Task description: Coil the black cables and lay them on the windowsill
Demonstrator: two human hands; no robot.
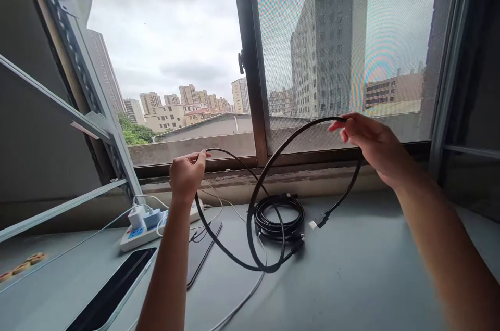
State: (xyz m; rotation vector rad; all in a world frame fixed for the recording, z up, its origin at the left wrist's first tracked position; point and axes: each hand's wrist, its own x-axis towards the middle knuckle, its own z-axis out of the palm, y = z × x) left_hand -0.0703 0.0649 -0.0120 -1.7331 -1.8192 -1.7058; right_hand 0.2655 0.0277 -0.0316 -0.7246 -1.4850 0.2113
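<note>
My left hand (186, 174) is raised above the sill-side table and pinches a black cable (255, 201) near one end. My right hand (371, 143) is higher, at the right, and its fingers are closed on the same cable where it arcs upward. Between the hands the cable sags in large loops down to the grey tabletop (351, 279). One plug end (318, 223) hangs free below my right hand. A coiled black cable bundle (279, 219) lies on the table behind the loops.
A white power strip (142, 229) with a charger and white leads sits at the left. Two dark phones (113, 292) (203, 253) lie flat near the front left. A metal shelf frame (97, 128) stands at the left, the window (250, 65) straight ahead.
</note>
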